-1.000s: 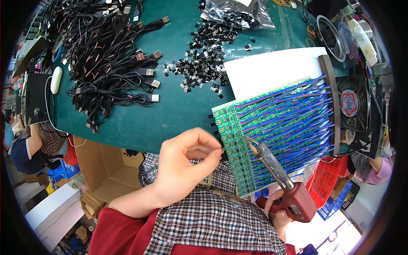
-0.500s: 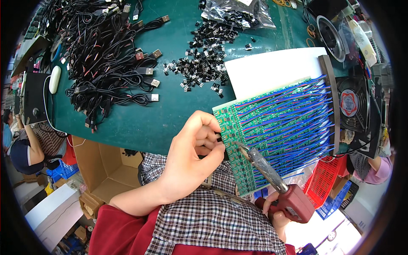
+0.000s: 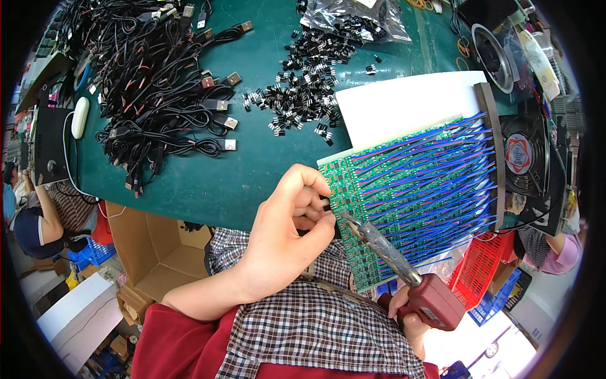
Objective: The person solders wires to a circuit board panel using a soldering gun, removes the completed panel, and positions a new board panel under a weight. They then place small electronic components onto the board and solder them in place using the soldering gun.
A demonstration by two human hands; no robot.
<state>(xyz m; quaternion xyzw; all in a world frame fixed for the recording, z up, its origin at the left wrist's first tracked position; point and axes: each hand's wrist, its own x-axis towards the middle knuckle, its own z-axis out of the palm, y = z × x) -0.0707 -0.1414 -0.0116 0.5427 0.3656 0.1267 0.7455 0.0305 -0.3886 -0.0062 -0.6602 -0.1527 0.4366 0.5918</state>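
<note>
A green circuit board panel with rows of blue and red wires lies at the table's front edge. At its left edge my left hand is closed in a pinch, with a small black connector showing between the fingers. My right hand grips the dark red handle of a soldering gun. Its metal barrel slants up and left over the panel, and the tip is close to my left fingertips; whether it touches the board I cannot tell.
A heap of black USB cables covers the table's left. Loose black connectors lie at centre, below a clear plastic bag. White sheet, dark bar and fan are at right. A cardboard box stands below left.
The soldering gun's tip has shifted left, closer to my left fingertips. My left hand and the panel have moved only a trace to the right.
</note>
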